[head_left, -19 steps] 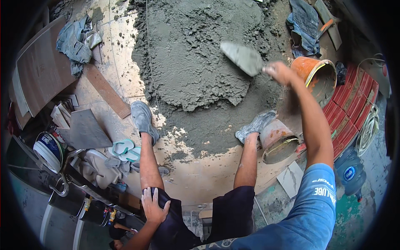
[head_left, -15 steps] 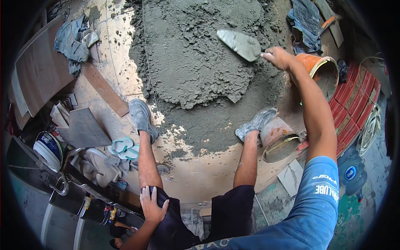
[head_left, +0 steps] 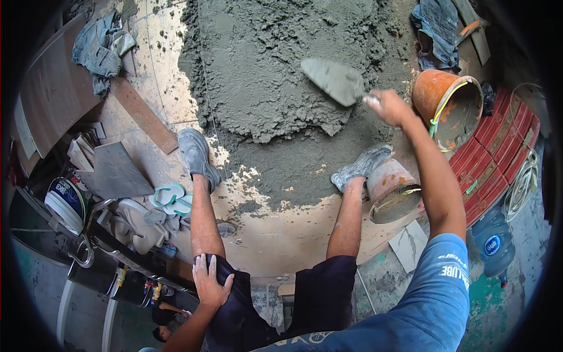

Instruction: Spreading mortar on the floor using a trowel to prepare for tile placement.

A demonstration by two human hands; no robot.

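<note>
Our right hand [head_left: 392, 107] is closed around the trowel [head_left: 335, 81], held just over the big grey mortar pile [head_left: 275, 64] on the floor. Our left hand [head_left: 210, 283] lies open and flat on our thigh. The pile looks mixed and wet, and most of it is not yet scooped into the buckets [head_left: 447, 105]

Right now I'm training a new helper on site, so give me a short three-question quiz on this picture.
1. True or false: the right hand holds the trowel over the grey mortar pile.
2. Where does the left hand rest? A) on the thigh B) on the orange bucket C) on the floor
3. Fill in: beside the right shoe a smaller ____ lies tipped on its side.

Key: 1 true; 2 A; 3 bucket
</note>
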